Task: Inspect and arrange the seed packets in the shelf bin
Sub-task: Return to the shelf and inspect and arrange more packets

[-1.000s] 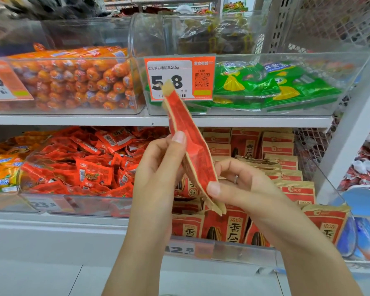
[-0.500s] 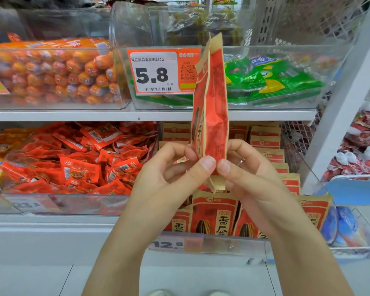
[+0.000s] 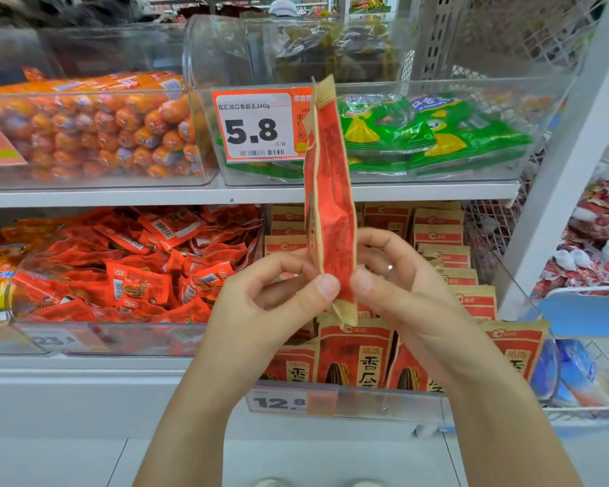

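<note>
Both hands meet at the centre of the frame, pinching one seed packet (image 3: 329, 205) near its lower end. On the left, the left hand (image 3: 261, 311) has its thumb pressed to the packet's near face with the fingers curled behind; on the right, the right hand (image 3: 412, 297) pinches the other edge the same way, a ring (image 3: 389, 268) on one finger. This red and tan packet stands upright and nearly edge-on, its top reaching up across the middle shelf.

Just behind and below the hands sits the clear shelf bin (image 3: 384, 402), with a 12.8 price tag (image 3: 280, 402) on its front lip. More matching seed packets (image 3: 355, 356) stand in rows inside it, running back toward the shelf.

At the left of the frame, a neighbouring clear bin holds a loose heap of small red snack packs (image 3: 138, 268).

Farther back, on the upper shelf, a clear bin at upper left is packed with orange sausages (image 3: 102, 131). Beside it, in the upper centre, another clear bin carries a 5.8 price label (image 3: 257, 124) and holds green packets (image 3: 419, 131). At the far right edge, a wire basket (image 3: 577, 413) holds red and white wrapped goods (image 3: 598, 247).
</note>
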`<state>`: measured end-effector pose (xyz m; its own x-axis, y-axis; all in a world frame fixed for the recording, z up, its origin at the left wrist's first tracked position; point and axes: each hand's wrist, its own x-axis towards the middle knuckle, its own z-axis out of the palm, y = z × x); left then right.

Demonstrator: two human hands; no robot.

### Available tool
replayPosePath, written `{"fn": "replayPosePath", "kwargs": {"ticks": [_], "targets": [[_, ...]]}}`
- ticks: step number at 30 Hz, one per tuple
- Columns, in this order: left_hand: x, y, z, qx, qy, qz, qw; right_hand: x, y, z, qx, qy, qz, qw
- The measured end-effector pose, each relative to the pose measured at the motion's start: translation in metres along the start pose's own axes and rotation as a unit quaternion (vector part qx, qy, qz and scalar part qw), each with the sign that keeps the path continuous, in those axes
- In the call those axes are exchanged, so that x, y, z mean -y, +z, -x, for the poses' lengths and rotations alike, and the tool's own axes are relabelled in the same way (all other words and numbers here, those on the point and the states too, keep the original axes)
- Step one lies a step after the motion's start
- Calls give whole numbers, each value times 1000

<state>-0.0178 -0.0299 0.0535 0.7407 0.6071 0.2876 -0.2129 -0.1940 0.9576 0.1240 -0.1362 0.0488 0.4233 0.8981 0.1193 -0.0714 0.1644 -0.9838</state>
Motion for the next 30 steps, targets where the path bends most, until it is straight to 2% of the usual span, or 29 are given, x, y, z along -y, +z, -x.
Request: {"fn": "replayPosePath", "kwargs": {"ticks": [6,9,11,13,16,19,22,27,30], "targets": [[-1,-14,4,67,-60,6,996,-1,4,-5,-20,11,-2,1000],[-4,-13,5,90,-83,43,992,-3,9,-5,-36,6,-31,999],[-6,-10,5,69,-85,52,993,-1,9,-5,-66,2,-74,995],[-8,-5,3,12,-90,42,995,3,7,-4,-81,0,-97,992],[-9,0,-1,-86,-93,60,990,2,7,-2,-79,-6,-26,997],[-12,1,-3,-127,-67,41,989,2,14,-1,-53,-7,38,998],[-10,0,-4,-143,-68,41,986,5,22,1,-33,5,29,999],[-9,8,-4,-119,-75,38,989,6,24,0,-106,-5,-31,994],[-3,13,-7,-183,-33,31,982,2,30,0,-154,-47,-34,986]]}}
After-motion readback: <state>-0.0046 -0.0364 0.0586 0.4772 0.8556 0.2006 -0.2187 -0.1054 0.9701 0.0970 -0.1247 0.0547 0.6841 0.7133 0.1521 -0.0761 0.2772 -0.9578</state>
